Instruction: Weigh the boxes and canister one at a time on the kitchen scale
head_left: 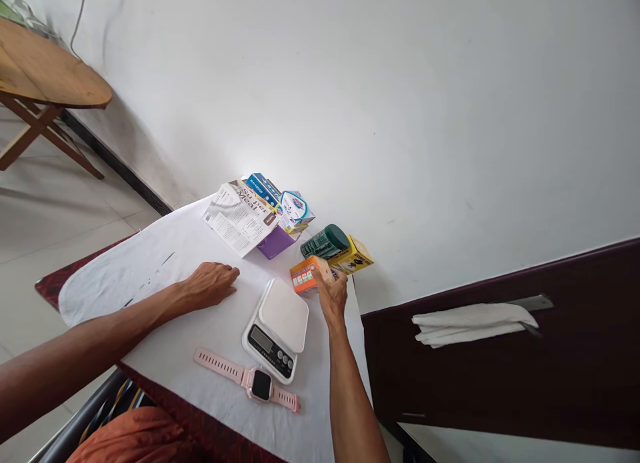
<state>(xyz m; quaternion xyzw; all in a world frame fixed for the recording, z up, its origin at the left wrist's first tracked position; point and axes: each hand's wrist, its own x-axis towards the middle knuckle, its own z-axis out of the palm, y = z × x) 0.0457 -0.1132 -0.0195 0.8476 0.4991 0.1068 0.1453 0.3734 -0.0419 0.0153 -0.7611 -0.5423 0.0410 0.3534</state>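
Note:
My right hand [333, 291] is closed on a small orange box [306, 275] at the table's far right corner, its thumb and fingers on the near side. Just behind that box are a dark green canister [326, 242] and a yellow box [357, 255], partly hidden. My left hand [210, 283] rests loosely on the white cloth, fingers slightly bent and holding nothing. Between my hands stands a white digital kitchen scale [277, 326] with a bare platform; its display shows no readable figures. In front of the scale lies a pink-strapped smartwatch [260, 384] with a dark screen.
At the back edge, a white "Super Meal" box [243, 216] leans among a blue box [263, 188], a white-and-blue pack [295, 208] and a purple box [276, 242]. A wall rises behind. A folded white cloth [475, 323] hangs at right; a wooden table [50, 70] stands left.

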